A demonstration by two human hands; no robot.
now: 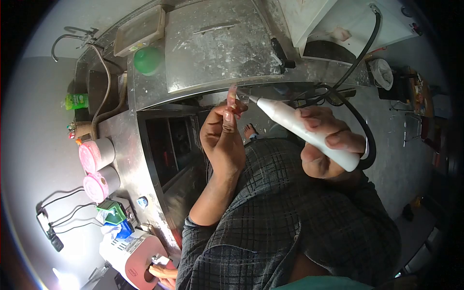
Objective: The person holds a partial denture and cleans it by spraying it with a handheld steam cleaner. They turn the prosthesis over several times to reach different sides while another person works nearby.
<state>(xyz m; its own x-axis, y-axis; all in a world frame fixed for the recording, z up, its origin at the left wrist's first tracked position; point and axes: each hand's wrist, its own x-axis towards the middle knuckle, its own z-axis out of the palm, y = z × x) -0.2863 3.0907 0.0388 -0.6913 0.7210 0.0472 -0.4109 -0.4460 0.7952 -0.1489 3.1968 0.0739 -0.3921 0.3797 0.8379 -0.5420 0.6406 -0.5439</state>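
In the head view my left hand (223, 137) is raised over the bench's front edge. Its thumb and fingers pinch a small, pinkish, translucent piece (232, 98), partly hidden by the fingertips. My right hand (333, 140) is wrapped around a thick white handpiece (309, 133) with a tapered front. The thin metal nozzle (253, 99) points left at the pinkish piece, its tip close to it. A black hose (369, 130) loops beside my right hand at the handpiece's rear end.
Behind my hands lies a stained metal bench (217, 58) with a green bowl (147, 61) and a tray (140, 31). Pink-lidded tubs (95, 186) stand left. Another person's hand (164, 272) is at a pink machine (137, 263). A white cabinet (316, 21) stands upper right.
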